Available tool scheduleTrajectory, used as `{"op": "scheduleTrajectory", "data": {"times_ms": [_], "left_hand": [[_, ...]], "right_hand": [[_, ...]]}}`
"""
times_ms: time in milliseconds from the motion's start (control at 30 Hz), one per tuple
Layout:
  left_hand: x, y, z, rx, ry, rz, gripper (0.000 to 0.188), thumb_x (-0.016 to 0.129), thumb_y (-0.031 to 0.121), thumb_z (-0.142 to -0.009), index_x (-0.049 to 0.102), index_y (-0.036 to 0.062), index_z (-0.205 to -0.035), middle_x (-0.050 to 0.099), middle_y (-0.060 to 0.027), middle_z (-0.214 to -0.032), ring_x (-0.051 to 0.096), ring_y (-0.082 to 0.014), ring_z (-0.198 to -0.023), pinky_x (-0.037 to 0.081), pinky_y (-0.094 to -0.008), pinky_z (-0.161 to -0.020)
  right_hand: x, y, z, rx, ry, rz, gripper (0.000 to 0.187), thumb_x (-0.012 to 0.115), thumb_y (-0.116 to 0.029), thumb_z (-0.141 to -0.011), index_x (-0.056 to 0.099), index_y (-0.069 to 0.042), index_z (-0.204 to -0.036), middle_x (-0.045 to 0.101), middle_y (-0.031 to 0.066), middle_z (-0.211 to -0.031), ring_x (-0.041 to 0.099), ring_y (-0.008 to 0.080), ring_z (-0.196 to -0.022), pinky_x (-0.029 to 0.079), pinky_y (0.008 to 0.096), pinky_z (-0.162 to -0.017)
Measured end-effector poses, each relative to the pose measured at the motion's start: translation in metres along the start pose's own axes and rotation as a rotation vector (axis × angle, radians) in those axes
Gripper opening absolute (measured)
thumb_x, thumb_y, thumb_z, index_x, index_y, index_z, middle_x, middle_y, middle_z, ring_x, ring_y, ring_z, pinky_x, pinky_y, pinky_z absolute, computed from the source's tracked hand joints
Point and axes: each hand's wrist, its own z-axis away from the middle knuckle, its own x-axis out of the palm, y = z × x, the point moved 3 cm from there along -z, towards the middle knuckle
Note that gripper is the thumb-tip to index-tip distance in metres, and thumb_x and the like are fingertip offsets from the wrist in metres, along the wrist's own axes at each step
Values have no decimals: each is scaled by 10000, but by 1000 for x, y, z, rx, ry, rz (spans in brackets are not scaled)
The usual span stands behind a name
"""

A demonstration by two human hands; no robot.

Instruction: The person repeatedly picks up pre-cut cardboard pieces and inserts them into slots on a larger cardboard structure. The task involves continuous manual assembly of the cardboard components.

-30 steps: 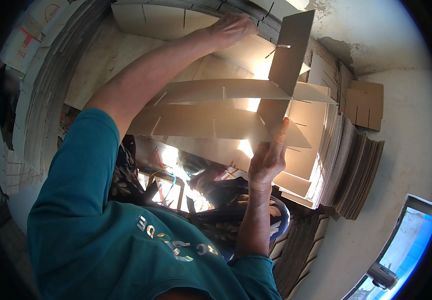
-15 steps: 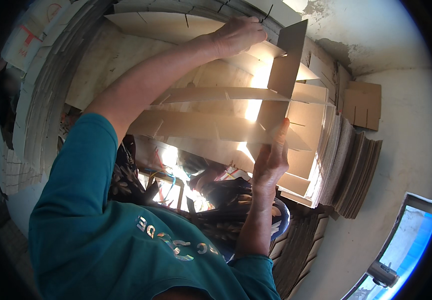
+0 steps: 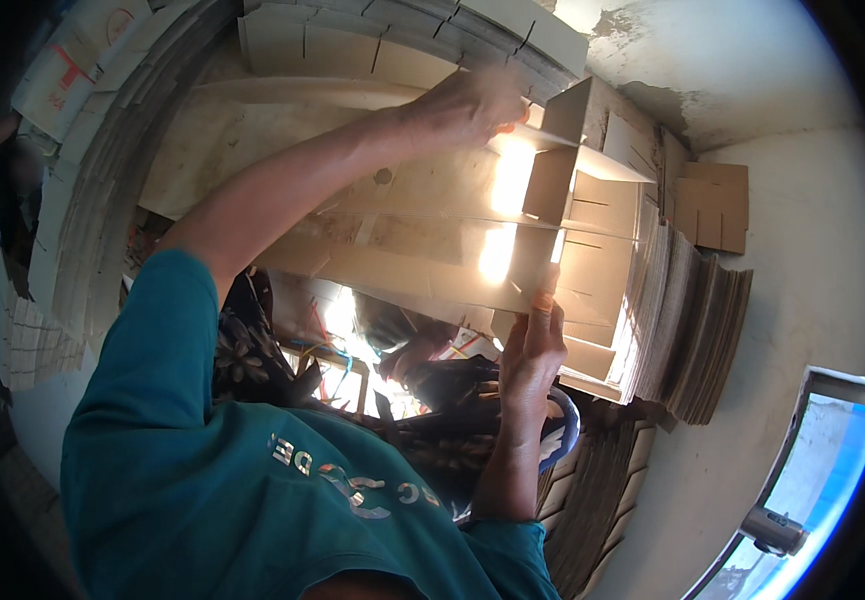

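Observation:
Slotted cardboard divider strips cross one another in front of me. The upright cross strip [image 3: 550, 185] stands at the right, with long strips [image 3: 393, 272] running left from it, thin and edge-on. My right hand [image 3: 535, 345] pinches the lower end of the cross strip between thumb and fingers. Up at the far long strip, my left hand [image 3: 468, 108] is closed near its crossing with the cross strip; motion smears the fingers. Bright sunlight glares between the strips around the joints.
A wooden board [image 3: 243, 150] lies beneath the strips. Stacked cardboard sheets [image 3: 688, 320] stand at the right, more slotted sheets [image 3: 343, 50] at the back and a tall stack [image 3: 118, 170] at the left. Loose cardboard [image 3: 713, 205] leans on the wall. A blue-lit window [image 3: 803, 480] is lower right.
The cross strip has shifted down and slightly left. The long strips have tilted toward edge-on. My left hand has moved a little down and left, and my right hand slightly left.

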Motion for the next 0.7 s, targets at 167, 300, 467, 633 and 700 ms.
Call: {"op": "scheduleTrajectory", "data": {"times_ms": [167, 300, 467, 633, 700], "left_hand": [[27, -19, 40, -209, -218, 5, 60, 573, -28, -745, 605, -14, -794, 590, -150, -773, 584, -324, -790, 479, -407, -696], [29, -24, 57, -276, -277, -15, 166, 638, 70, -797, 634, -2, -947, 630, -172, -917, 613, -331, -904, 491, -397, -779], [-21, -4, 61, -305, -130, 18, 325, 689, 129, -813, 626, 9, -1108, 643, -152, -945, 628, -296, -865, 495, -375, -796], [-73, 50, 97, -288, -25, -7, 330, 725, 155, -789, 633, 9, -1071, 627, -154, -867, 607, -316, -798, 486, -403, -719], [-82, 62, 115, -285, -25, -25, 341, 737, 147, -776, 636, 13, -1073, 631, -150, -867, 611, -308, -778, 494, -391, -694]], "right_hand": [[1, 9, 1, -27, -165, 19, 736, 491, 170, -766, 322, -51, -1448, 579, 205, -921, 596, 319, -646, 489, 408, -583], [20, 48, 3, -43, -271, 103, 689, 545, 119, -756, 388, -51, -1405, 593, 213, -870, 590, 344, -631, 490, 417, -616], [-25, 102, -12, 92, -126, 8, 475, 621, -73, -845, 524, -56, -1310, 652, 152, -839, 619, 245, -675, 518, 349, -671], [-46, 156, -22, 424, 3, 773, 637, 618, -414, -876, 437, 8, -1317, 541, 162, -1210, 491, 312, -1122, 475, 449, -855], [-26, 189, -12, 411, -31, 1019, 738, 666, -464, -821, 403, -7, -1338, 536, 155, -1181, 499, 304, -1093, 477, 450, -844]]}}
